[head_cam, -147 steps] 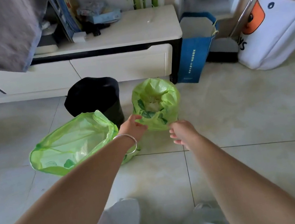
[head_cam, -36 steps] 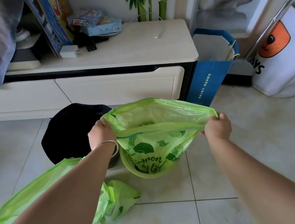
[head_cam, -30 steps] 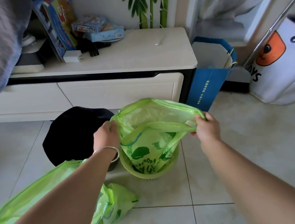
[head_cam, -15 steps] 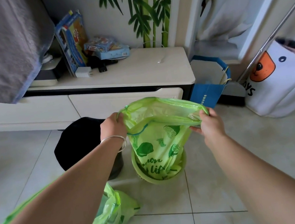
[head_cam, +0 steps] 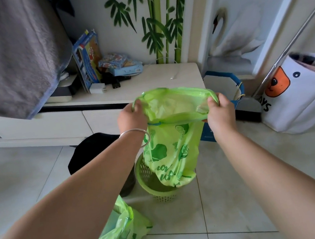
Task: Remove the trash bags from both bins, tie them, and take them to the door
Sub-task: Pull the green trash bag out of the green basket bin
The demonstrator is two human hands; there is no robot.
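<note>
A green trash bag (head_cam: 175, 147) with a leaf print hangs in the air, its bottom still just inside the small green mesh bin (head_cam: 153, 186). My left hand (head_cam: 131, 119) grips the bag's rim on the left side, and my right hand (head_cam: 219, 114) grips the rim on the right, holding the mouth open. A second green trash bag (head_cam: 119, 234) lies on the floor at the lower left, partly hidden by my left arm. The black bin (head_cam: 93, 151) stands behind my left forearm.
A low white cabinet (head_cam: 147, 87) with boxes and chargers runs along the wall behind the bins. A blue paper bag (head_cam: 228, 84) and a white tote (head_cam: 302, 95) stand at the right. Grey cloth (head_cam: 1, 53) hangs at the upper left. Tiled floor lies to the right.
Both hands have lifted the printed bag up out of the green bin, whose mesh wall now shows. The view has risen with the hands.
</note>
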